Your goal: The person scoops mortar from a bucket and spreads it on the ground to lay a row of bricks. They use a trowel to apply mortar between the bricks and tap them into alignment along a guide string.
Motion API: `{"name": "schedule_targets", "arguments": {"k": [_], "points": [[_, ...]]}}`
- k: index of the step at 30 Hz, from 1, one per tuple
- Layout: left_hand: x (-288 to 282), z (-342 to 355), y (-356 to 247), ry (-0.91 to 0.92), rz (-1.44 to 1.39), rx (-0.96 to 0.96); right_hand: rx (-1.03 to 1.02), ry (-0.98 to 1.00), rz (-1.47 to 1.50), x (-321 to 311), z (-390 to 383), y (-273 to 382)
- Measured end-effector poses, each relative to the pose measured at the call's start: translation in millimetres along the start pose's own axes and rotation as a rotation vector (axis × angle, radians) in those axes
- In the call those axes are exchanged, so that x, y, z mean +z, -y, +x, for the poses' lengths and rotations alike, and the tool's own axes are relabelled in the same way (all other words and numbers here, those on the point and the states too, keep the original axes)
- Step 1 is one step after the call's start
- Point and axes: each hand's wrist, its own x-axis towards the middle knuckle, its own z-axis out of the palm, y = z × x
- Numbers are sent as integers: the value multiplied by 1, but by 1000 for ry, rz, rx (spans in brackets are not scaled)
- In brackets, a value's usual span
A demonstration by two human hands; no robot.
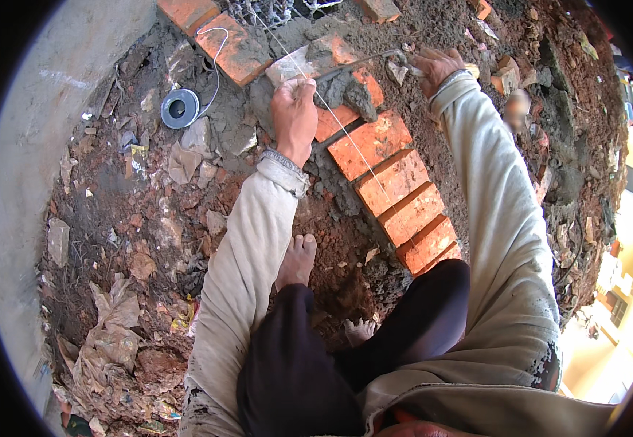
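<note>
My left hand (294, 120) is closed at the near edge of a pale, mortar-smeared brick (294, 64), beside a taut white string (360, 154); what its fingertips grip is unclear. At upper right, my right hand (442, 73) grips a trowel, whose grey, mortar-covered metal (378, 54) reaches leftward over the bricks. A lump of wet mortar (356, 95) lies between my hands. The string runs diagonally over a curving row of orange bricks (371, 146) that leads down to my right knee.
A grey spool (179, 108) with loose line lies left of two bricks (232, 51). A concrete wall (28, 182) borders the left. My bare feet (294, 258) stand on rubble-strewn soil (156, 233). Crumpled sacking (108, 328) lies lower left; the ground has an edge at right, with buildings beyond.
</note>
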Motion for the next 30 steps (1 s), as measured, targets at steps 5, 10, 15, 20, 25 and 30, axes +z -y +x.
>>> {"name": "schedule_targets", "arguments": {"k": [5,10,15,20,25,30], "points": [[5,1,4,38,43,21,-71,-56,-35,1,3,-19],[-1,12,17,20,168,188,-63,-16,-94,-25,16,-3],[-7,-2,7,43,500,234,-27,-22,-164,8,7,-1],[-13,-12,11,80,747,457,57,-28,-26,-16,-6,-18],[-19,-17,21,31,805,522,57,-135,-43,-25,-3,-23],[-20,-21,23,40,825,519,30,-135,-174,-21,34,-14]]}}
